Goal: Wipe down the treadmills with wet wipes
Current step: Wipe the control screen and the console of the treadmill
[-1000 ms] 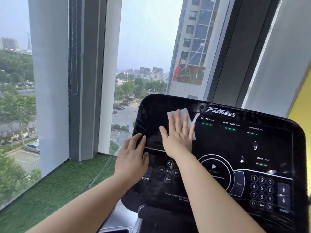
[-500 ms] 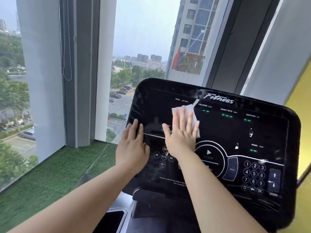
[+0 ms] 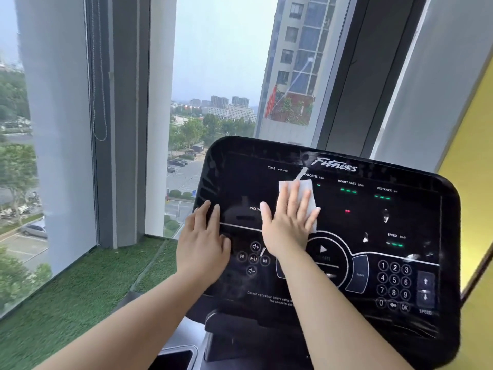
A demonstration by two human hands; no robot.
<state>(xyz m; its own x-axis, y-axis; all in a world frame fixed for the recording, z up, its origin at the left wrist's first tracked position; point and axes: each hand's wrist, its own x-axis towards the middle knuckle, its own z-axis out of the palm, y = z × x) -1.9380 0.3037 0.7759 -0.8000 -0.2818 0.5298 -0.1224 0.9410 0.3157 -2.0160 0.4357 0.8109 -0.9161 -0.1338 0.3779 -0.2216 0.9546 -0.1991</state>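
Head view, wet wipe: a white wet wipe [image 3: 306, 193] lies flat on the upper middle of the black treadmill console [image 3: 416, 217], just below the CALORIES label. Its top and right edges show past the fingers.
Right hand: the right hand [image 3: 289, 222] lies flat on the wipe with fingers straight and slightly spread, pressing it against the panel. The thumb points left toward the INCLINE label.
Left hand: the left hand [image 3: 204, 244] rests flat on the console's left part, fingers straight and close together, with nothing in its grasp. Its fingertips reach past the thin white line across the panel. It sits near the right hand without touching it.
Console face: glossy and dark, with the Fitness logo [image 3: 334, 164] along the top. Green dashes glow under HEART RATE, DISTANCE and SPEED, and a small red light shows right of the wipe.
Controls: the round start button [image 3: 322, 249] sits just beside the right wrist. The media buttons [image 3: 253, 259] lie between the two wrists, and the number keypad [image 3: 394, 280] is at lower right.
Floor strip: artificial grass [image 3: 80, 289] runs along the foot of the window [image 3: 221, 62].
Left of console: a blind cord [image 3: 99, 76] hangs by the frame.
Right edge: a yellow wall [image 3: 477, 182].
Outside: a tall building [image 3: 296, 62], trees, and a parked car [image 3: 34, 230].
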